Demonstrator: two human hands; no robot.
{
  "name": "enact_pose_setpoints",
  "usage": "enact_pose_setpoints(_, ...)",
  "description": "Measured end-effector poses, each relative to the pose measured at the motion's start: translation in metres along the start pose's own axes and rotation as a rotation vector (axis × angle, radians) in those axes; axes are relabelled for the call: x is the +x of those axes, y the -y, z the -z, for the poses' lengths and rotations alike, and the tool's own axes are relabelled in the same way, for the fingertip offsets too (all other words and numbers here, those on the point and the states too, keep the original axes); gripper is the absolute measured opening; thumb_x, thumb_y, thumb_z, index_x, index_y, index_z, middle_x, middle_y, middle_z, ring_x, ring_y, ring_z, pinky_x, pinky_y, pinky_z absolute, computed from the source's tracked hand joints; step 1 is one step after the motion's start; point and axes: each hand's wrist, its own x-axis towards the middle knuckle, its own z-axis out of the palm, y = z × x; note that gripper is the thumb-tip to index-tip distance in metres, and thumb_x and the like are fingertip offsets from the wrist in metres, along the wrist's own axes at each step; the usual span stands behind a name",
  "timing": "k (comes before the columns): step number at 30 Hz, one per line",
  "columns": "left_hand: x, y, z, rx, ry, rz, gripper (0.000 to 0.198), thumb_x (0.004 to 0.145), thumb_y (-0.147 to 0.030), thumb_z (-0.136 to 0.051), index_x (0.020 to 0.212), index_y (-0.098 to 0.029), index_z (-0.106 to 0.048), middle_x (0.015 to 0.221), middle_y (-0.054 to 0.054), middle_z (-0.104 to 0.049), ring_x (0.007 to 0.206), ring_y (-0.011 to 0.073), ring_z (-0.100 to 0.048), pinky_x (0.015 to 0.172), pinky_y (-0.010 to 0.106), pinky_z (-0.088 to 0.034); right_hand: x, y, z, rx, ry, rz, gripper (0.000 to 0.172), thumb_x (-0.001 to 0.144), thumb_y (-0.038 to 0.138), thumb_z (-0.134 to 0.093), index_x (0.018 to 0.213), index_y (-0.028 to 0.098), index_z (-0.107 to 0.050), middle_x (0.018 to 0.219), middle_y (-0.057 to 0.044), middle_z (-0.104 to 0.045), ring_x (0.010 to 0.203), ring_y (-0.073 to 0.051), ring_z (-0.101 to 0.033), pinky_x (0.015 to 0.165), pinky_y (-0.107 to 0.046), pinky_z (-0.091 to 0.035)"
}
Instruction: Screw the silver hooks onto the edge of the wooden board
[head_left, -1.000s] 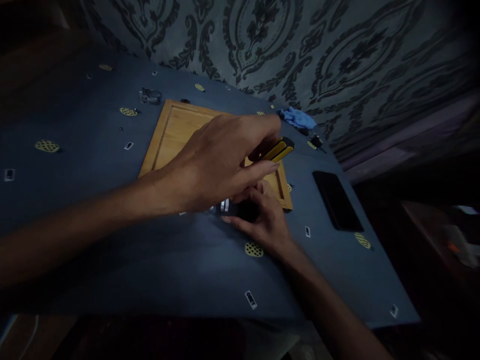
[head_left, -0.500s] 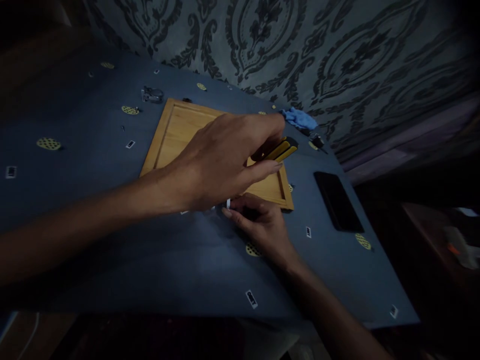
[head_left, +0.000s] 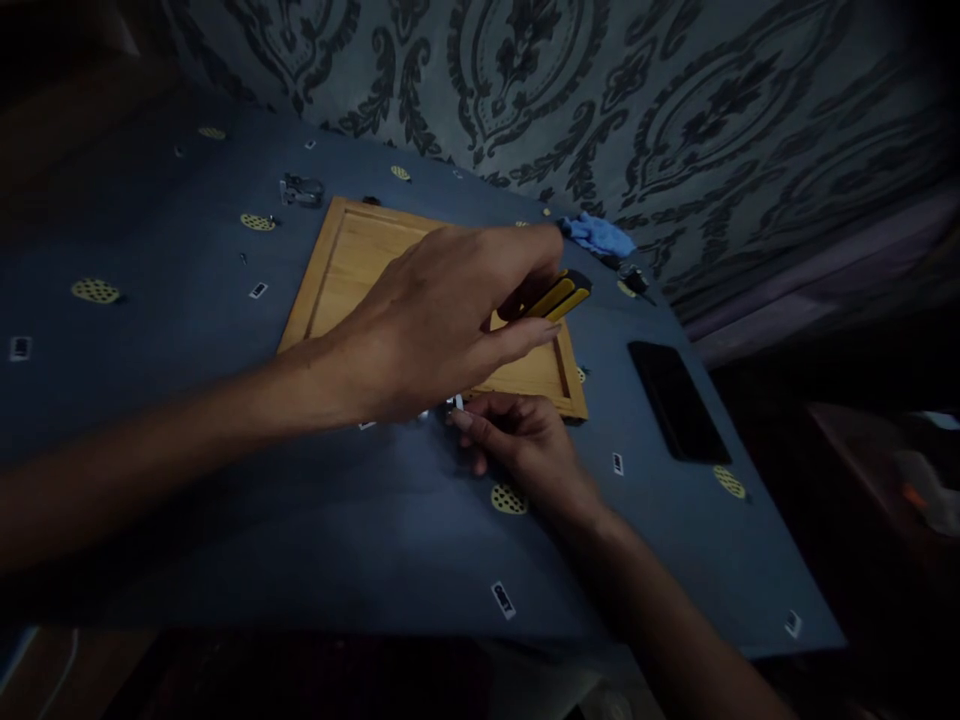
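My left hand (head_left: 442,315) reaches across a wooden tray (head_left: 352,255) and is closed on a yellow and black tool handle (head_left: 559,293), which sticks out to the right past my fingers. Just below it my right hand (head_left: 525,445) rests on the blue table (head_left: 187,420) at the tray's near edge. Its fingers are curled round a small dark object with a shiny metal end (head_left: 452,404); most of that object is hidden by both hands.
A black phone (head_left: 677,400) lies flat to the right. A blue cloth (head_left: 596,237) and a small dark item (head_left: 634,280) sit near the patterned wall. A metal clip (head_left: 301,190) lies behind the tray. Yellow dotted discs and small white tags are scattered around.
My right hand has drawn its fingers in tighter round the small object and shifted slightly right. My left hand and the yellow tool have barely moved.
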Motion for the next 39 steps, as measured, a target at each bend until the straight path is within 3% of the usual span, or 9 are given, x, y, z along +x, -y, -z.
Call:
enact_pose_setpoints(6, 0.001, -0.002, 0.0, 0.023, 0.01, 0.016, 0.011, 0.093, -0.026, -0.064, 0.086, -0.02, -0.059, 0.076, -0.001, -0.066, 0.076, 0.0161, -0.067, 0.072, 0.029, -0.054, 0.0, 0.0, -0.005, 0.077, -0.002, -0.027, 0.046, 0.061, 0.055, -0.094, 0.064, 0.017, -0.069, 0.059, 0.0, -0.069, 0.043, -0.01, -0.061, 0.045, -0.022, -0.041)
enact_pose_setpoints(10, 0.001, -0.003, 0.0, 0.005, 0.02, 0.033, 0.011, 0.093, -0.026, -0.065, 0.086, -0.019, -0.059, 0.078, 0.0, -0.066, 0.082, 0.0181, -0.069, 0.075, 0.03, -0.055, -0.002, 0.001, -0.004, 0.029, -0.024, -0.032, 0.05, 0.06, 0.059, -0.092, 0.065, 0.016, -0.068, 0.06, 0.0, -0.069, 0.04, -0.009, -0.057, 0.042, -0.022, -0.039)
enact_pose_setpoints(13, 0.001, -0.003, 0.001, -0.014, 0.025, 0.048, 0.011, 0.093, -0.025, -0.066, 0.086, -0.019, -0.059, 0.078, 0.0, -0.065, 0.083, 0.019, -0.07, 0.077, 0.032, -0.054, -0.005, 0.002, -0.001, -0.04, -0.105, -0.001, 0.049, 0.059, 0.056, -0.094, 0.077, 0.017, -0.069, 0.057, 0.004, -0.063, 0.04, -0.008, -0.049, 0.04, -0.023, -0.038)
enact_pose_setpoints(19, 0.0, -0.003, 0.002, -0.004, 0.021, 0.053, 0.01, 0.093, -0.024, -0.065, 0.086, -0.02, -0.06, 0.079, 0.0, -0.066, 0.085, 0.0194, -0.069, 0.076, 0.031, -0.054, -0.006, 0.012, 0.004, -0.243, -0.284, 0.364, 0.033, 0.075, 0.045, -0.087, 0.09, 0.022, -0.07, 0.071, 0.003, -0.063, 0.064, -0.012, -0.057, 0.059, -0.026, -0.049)
enact_pose_setpoints(23, -0.001, -0.003, 0.001, -0.015, 0.022, 0.024, 0.013, 0.094, -0.024, -0.065, 0.084, -0.02, -0.059, 0.077, -0.001, -0.065, 0.078, 0.0165, -0.067, 0.072, 0.029, -0.052, -0.004, 0.03, 0.0, -0.268, -0.329, 0.528, 0.034, 0.081, 0.041, -0.084, 0.106, 0.026, -0.068, 0.09, 0.001, -0.068, 0.062, -0.012, -0.056, 0.056, -0.028, -0.05)
enact_pose_setpoints(30, -0.003, 0.004, 0.003, -0.129, 0.035, 0.005, 0.01, 0.093, -0.029, -0.067, 0.089, -0.022, -0.06, 0.085, -0.001, -0.067, 0.086, 0.0181, -0.069, 0.075, 0.03, -0.053, 0.003, 0.039, -0.009, -0.231, -0.309, 0.628, 0.024, 0.088, 0.044, -0.079, 0.093, 0.025, -0.065, 0.072, 0.004, -0.064, 0.056, -0.013, -0.062, 0.055, -0.03, -0.056)
enact_pose_setpoints(33, -0.013, 0.013, 0.009, -0.136, 0.122, 0.081, 0.037, 0.087, -0.039, -0.076, 0.115, -0.023, -0.059, 0.099, 0.003, -0.07, 0.095, 0.0213, -0.069, 0.08, 0.034, -0.053, 0.004, 0.036, -0.009, -0.235, -0.357, 0.622, 0.028, 0.086, 0.049, -0.08, 0.094, 0.025, -0.068, 0.072, 0.004, -0.066, 0.058, -0.014, -0.063, 0.055, -0.03, -0.057)
enact_pose_setpoints(36, -0.029, 0.022, 0.009, 0.02, 0.298, 0.2, 0.072, 0.077, -0.046, -0.084, 0.136, -0.023, -0.05, 0.116, 0.007, -0.07, 0.108, 0.0278, -0.069, 0.086, 0.038, -0.053, 0.002, 0.036, -0.009, -0.197, -0.359, 0.559, 0.032, 0.085, 0.051, -0.081, 0.102, 0.026, -0.07, 0.076, 0.002, -0.069, 0.06, -0.015, -0.066, 0.059, -0.031, -0.06)
enact_pose_setpoints(39, -0.042, 0.021, 0.001, 0.217, 0.375, 0.201, 0.079, 0.08, -0.042, -0.084, 0.144, -0.024, -0.042, 0.132, 0.011, -0.067, 0.12, 0.0325, -0.065, 0.094, 0.042, -0.052, -0.002, 0.038, -0.01, -0.173, -0.363, 0.526, 0.031, 0.085, 0.052, -0.081, 0.102, 0.028, -0.071, 0.079, 0.001, -0.071, 0.06, -0.015, -0.067, 0.061, -0.033, -0.062)
